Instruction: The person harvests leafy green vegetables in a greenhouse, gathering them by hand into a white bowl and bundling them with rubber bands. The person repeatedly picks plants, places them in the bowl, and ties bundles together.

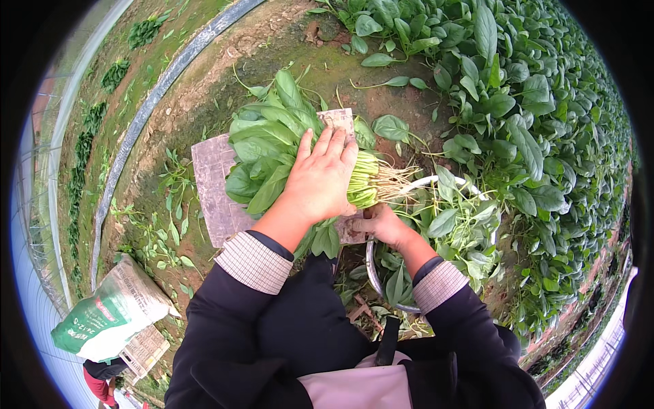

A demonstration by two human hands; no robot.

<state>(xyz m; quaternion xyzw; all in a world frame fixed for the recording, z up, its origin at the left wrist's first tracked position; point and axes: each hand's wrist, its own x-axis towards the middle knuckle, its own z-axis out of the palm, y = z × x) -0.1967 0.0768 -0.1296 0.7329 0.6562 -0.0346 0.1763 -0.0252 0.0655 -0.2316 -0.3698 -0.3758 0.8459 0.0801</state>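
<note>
A bundle of leafy greens that looks like spinach (pixel 271 138) lies on a worn flat board (pixel 219 189), its leaves to the left and its pale stems and thin roots to the right. My left hand (pixel 324 174) presses flat across the bundle with fingers spread, over the upper stems. Under the root end, my right hand (pixel 380 225) is at the board's near right edge, its thumb on the board; its fingers are partly hidden beneath the stems. Just to the right, a round white-rimmed container (pixel 373 271) holds loose leafy plants (pixel 465 235).
Dense rows of growing greens (pixel 536 117) fill the right side. A grey hose (pixel 138 117) curves along the left, with small bunches of greens (pixel 84 148) beyond. A full printed sack (pixel 112 307), a crate (pixel 145 353) and another person (pixel 102 378) are at lower left.
</note>
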